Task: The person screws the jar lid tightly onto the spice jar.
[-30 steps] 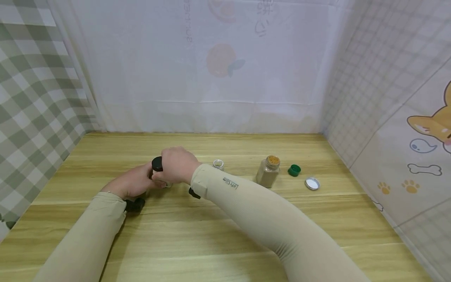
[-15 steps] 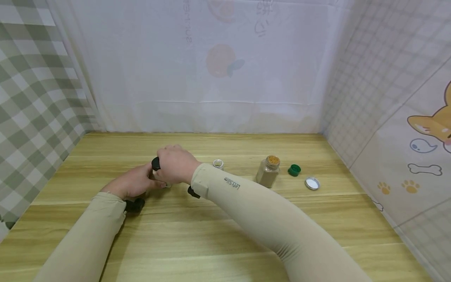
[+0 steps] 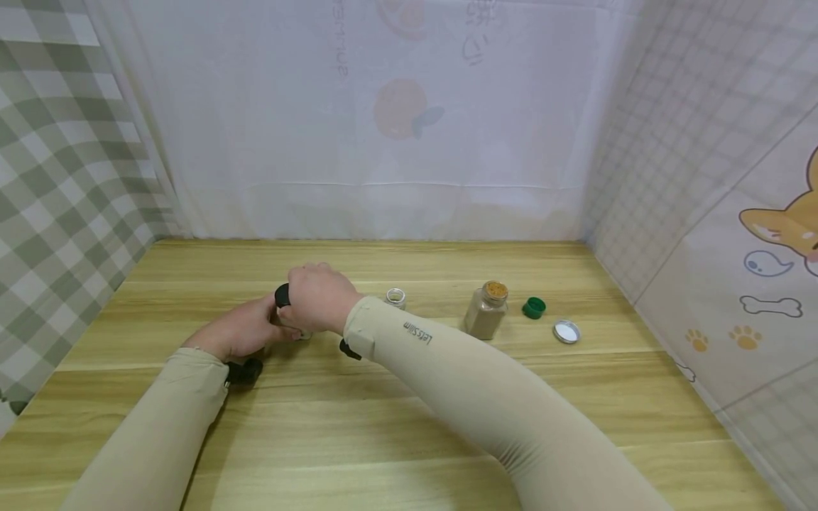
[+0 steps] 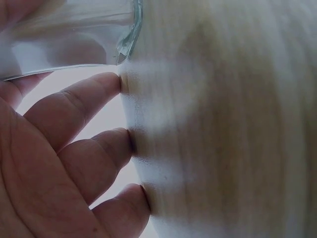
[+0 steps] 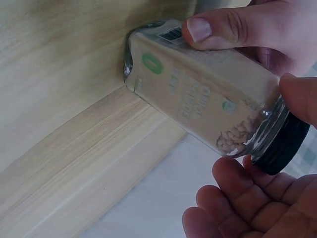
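A clear, square-sided jar (image 5: 183, 89) with printed green and white lettering and pale granules inside stands with its base at the table in the right wrist view. Its black screw lid (image 5: 281, 145) also shows at the edge of my right hand in the head view. My left hand (image 3: 246, 328) grips the jar's body, thumb on its side. In the left wrist view, several left fingertips (image 4: 121, 141) touch the table beside the jar's base. My right hand (image 3: 319, 297) holds the lid from above, thumb and fingers around its rim. The head view hides most of the jar behind both hands.
Right of my hands, partly behind the right sleeve, is a small open jar (image 3: 395, 297). Farther right stands an open jar of brown powder (image 3: 486, 316). A green cap (image 3: 534, 307) and a silver lid (image 3: 566, 331) lie beside it. Curtains enclose the table (image 3: 332, 440).
My right hand has shifted slightly left and turned over the black lid, covering more of it. My left hand stays in place on the jar.
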Demonstrator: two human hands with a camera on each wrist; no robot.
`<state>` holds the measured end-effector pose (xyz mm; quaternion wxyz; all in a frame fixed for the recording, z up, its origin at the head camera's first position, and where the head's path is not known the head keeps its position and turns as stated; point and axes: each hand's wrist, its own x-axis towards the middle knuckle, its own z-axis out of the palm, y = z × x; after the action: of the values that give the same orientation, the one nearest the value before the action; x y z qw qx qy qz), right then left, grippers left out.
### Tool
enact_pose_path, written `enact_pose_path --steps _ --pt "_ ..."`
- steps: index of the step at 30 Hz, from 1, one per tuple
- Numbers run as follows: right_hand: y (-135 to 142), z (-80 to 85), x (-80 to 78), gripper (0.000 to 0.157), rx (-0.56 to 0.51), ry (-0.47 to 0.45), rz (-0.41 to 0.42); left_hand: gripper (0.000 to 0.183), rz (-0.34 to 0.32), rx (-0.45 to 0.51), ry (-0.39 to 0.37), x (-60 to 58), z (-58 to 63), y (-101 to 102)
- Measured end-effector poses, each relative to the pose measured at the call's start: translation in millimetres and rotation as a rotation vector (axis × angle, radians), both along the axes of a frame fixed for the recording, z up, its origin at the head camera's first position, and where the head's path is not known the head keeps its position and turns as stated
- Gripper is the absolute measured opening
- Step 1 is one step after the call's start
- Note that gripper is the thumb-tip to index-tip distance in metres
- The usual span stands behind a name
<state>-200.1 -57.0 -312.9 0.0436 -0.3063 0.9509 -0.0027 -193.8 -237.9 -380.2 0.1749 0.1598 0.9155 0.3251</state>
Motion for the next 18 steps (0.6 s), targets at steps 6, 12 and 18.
enact_pose_path --steps 6,12,18 --pt "0.8 0.5 1.7 0.041 -0.010 0.007 -0.006 0.073 -0.009 0.003 0.003 0.0 0.8 -0.1" --pt "0.7 0.0 2.4 0.049 -0.010 0.004 -0.017 0.072 -0.011 -0.011 0.005 0.3 2.1 -0.2" --pt "2.4 -0.5 1.4 0.057 -0.022 -0.024 -0.025 0.077 -0.024 -0.035 -0.014 0.9 3.5 -0.9"
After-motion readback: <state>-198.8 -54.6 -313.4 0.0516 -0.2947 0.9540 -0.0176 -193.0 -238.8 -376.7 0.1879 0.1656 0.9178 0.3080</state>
